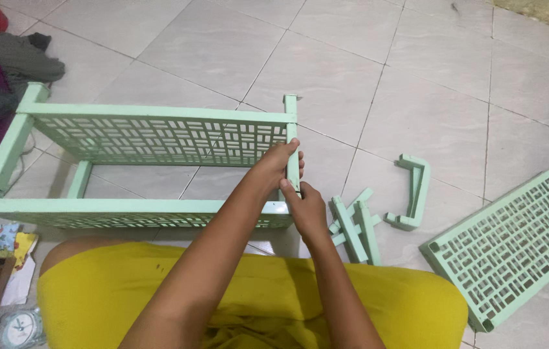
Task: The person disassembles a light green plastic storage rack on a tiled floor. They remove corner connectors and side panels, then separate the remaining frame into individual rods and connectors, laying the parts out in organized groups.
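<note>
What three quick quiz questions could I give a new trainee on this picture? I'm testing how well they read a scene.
1. True or false: both hands grip the same upright post of the green rack.
2. Which lies farthest right on the floor? A) the loose posts B) the U-shaped bracket C) the spare lattice shelf
3. What colour is the garment over the person's lap?

Key
1. True: left hand and right hand both hold the corner post of the rack.
2. C: the shelf lies beyond the bracket and loose posts.
3. Yellow.
</note>
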